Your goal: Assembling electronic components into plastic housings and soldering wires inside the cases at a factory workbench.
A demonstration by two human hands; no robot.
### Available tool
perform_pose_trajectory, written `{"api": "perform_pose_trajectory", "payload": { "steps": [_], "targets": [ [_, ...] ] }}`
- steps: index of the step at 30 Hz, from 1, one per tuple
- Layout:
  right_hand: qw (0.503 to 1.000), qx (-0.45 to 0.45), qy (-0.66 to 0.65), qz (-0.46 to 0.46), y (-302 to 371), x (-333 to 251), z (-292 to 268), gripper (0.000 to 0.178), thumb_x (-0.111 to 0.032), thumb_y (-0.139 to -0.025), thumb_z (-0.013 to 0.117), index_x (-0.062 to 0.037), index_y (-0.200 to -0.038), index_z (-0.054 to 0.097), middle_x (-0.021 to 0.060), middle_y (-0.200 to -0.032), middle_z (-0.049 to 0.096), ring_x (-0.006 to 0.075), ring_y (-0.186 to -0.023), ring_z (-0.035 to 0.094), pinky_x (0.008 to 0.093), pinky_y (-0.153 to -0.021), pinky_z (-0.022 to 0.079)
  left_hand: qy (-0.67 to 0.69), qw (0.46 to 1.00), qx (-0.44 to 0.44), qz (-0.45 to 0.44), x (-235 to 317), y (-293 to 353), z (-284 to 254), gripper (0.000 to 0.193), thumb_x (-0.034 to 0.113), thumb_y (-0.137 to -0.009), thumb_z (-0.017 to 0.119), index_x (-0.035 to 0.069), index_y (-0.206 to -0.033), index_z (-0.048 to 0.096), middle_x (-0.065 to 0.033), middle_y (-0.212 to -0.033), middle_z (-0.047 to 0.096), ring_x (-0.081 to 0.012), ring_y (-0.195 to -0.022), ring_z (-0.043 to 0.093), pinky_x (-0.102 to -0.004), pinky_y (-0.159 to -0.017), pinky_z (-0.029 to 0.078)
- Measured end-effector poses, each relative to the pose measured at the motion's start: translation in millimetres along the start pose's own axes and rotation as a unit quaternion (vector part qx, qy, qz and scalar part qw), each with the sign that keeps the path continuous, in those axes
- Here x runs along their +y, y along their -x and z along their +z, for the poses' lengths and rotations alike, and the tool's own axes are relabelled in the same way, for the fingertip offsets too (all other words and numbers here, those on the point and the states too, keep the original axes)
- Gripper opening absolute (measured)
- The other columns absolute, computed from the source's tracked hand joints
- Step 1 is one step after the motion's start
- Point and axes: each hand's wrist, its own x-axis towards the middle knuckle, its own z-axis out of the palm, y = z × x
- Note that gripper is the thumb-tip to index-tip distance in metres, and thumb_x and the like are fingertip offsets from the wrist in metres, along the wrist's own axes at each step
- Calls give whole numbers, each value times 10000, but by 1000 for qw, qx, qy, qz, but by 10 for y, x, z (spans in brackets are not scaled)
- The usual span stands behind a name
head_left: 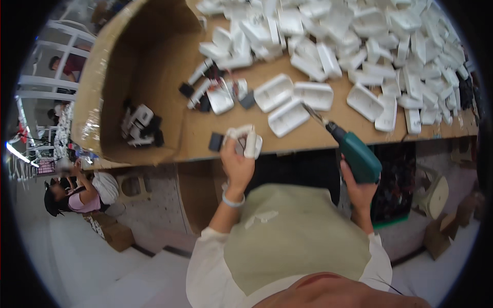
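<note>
My left hand (238, 161) is closed around a small device at the table's near edge. White coverings sit on its fingertips. A black square part (216, 141) and a piece of white housing (258, 147) stick out from the grip; the fingers hide the rest. In my right hand (358, 191) is a green electric screwdriver (361, 157), its tip slanting up and left over the table. Beneath and beside that tip lie open white plastic housings, among them a tray-shaped one (288, 117). Farther left rests a wired white unit (221, 97) with black parts.
White housings (359, 25) form a large pile across the table's far right. On the left, a cardboard box (92, 87) lies open toward the table, with several white-and-black units (141, 126) inside. Another person (77, 197) sits at the far left. A plastic stool (432, 192) stands right.
</note>
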Motion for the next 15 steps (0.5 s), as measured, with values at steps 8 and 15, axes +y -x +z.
{"api": "perform_pose_trajectory", "payload": {
  "steps": [8, 15],
  "targets": [
    [987, -85, 104, -92, -86, -56, -57, 202, 56, -788, 775, 36, -961, 675, 133, -907, 698, 259, -802, 670, 319, -742, 532, -272, 934, -20, 231, 109, 31, 451, 179, 29, -828, 775, 50, -1002, 745, -63, -791, 619, -218, -684, 551, -337, -667, 421],
    [979, -140, 82, -124, -111, 27, -33, 235, 79, -764, 770, 34, -976, 678, 143, -925, 703, 285, -824, 681, 342, -755, 539, -439, 867, 29, 234, 83, 181, 560, 200, 134, -754, 807, 103, -948, 771, -72, -1083, 645, -313, -1038, 523, -451, -894, 369]
  ]
}}
